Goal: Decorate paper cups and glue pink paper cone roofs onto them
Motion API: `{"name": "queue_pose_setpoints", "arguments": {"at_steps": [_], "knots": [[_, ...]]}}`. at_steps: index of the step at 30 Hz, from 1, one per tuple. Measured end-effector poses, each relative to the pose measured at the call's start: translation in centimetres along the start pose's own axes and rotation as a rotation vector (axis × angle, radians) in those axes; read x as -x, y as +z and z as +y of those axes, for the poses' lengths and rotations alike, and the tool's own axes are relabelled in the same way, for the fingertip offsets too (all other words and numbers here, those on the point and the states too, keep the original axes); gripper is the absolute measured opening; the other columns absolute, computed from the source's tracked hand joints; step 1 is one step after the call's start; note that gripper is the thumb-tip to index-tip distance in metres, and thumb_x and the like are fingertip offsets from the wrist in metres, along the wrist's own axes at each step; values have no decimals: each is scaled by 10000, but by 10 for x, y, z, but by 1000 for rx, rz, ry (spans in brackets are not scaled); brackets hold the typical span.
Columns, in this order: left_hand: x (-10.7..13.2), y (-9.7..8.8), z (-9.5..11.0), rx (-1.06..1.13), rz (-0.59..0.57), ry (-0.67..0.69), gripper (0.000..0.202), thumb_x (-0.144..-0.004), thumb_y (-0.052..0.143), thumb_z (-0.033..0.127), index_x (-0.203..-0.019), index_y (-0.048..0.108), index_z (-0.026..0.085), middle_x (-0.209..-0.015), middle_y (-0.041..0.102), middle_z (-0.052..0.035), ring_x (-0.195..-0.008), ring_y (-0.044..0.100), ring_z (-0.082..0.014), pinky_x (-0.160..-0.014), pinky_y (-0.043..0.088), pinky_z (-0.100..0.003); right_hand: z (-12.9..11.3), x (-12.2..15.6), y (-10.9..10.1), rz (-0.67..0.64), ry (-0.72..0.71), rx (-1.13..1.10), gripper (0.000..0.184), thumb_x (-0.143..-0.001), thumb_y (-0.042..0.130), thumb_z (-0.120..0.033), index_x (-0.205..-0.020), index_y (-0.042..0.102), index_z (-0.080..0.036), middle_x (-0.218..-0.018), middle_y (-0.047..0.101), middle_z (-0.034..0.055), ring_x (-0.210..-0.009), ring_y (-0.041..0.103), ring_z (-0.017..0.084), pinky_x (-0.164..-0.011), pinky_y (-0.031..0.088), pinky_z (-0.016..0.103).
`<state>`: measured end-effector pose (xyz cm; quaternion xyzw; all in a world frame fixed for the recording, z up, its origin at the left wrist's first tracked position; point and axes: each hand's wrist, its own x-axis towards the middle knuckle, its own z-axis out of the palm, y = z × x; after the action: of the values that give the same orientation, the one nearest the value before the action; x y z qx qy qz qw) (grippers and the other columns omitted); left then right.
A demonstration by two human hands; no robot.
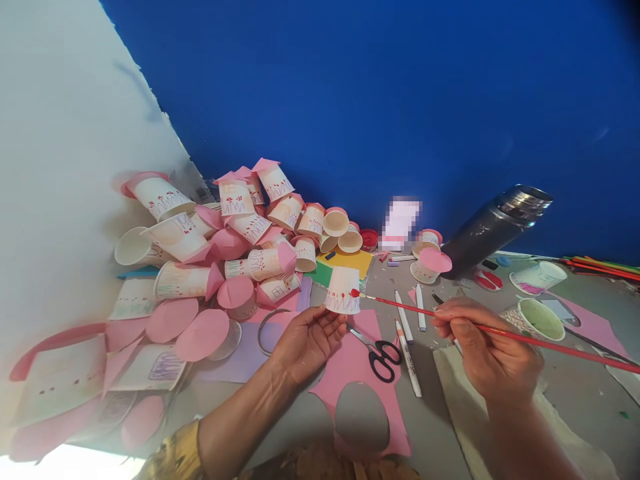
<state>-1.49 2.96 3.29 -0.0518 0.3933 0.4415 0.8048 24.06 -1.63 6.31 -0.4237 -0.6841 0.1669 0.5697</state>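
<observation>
My left hand (313, 337) holds a white paper cup (343, 283) upside down by its rim, above the table. Purple zigzag strokes and small red marks run around the lower part of the cup. Pinched in my right hand (487, 353) is a long red paintbrush (407, 307), its red-loaded tip touching or very near the cup's side. Beneath the cup lie black-handled scissors (384, 360) on a cut sheet of pink paper (357, 393). Several white markers (409, 360) rest between the two hands.
A large heap of decorated cups with pink paper tops (235, 233) fills the left side. A dark flask (493, 230) leans at the back right near the blue wall (370, 100). A paper cup with greenish inside (540, 319) and a cloth (460, 393) lie by my right hand.
</observation>
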Motion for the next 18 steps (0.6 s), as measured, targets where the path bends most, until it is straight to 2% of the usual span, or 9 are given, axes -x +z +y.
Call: {"name": "queue_pose_setpoints", "arguments": {"at_steps": [3, 12, 18], "knots": [[0, 0, 0, 0, -8, 1, 213, -966, 490, 70, -839, 662, 66, -720, 734, -119, -638, 743, -192, -641, 624, -282, 0, 1, -1, 29, -2, 0, 214, -983, 562, -124, -988, 752, -222, -835, 682, 28, -678, 621, 160, -545, 471, 292], [0, 2, 1, 3, 5, 4, 235, -970, 478, 67, -815, 656, 66, -704, 723, -115, -629, 741, -193, -647, 624, -279, 1, 0, 0, -29, 1, -2, 220, -987, 557, -121, -1006, 746, -232, -826, 673, 14, -688, 611, 148, -545, 459, 277], [-2, -2, 1, 2, -14, 6, 225, -966, 486, 67, -827, 663, 64, -719, 735, -121, -640, 744, -192, -660, 626, -282, 0, 1, 1, -5, -11, -17, 235, -986, 553, -108, -1024, 747, -235, -834, 676, 16, -700, 616, 151, -565, 473, 283]]}}
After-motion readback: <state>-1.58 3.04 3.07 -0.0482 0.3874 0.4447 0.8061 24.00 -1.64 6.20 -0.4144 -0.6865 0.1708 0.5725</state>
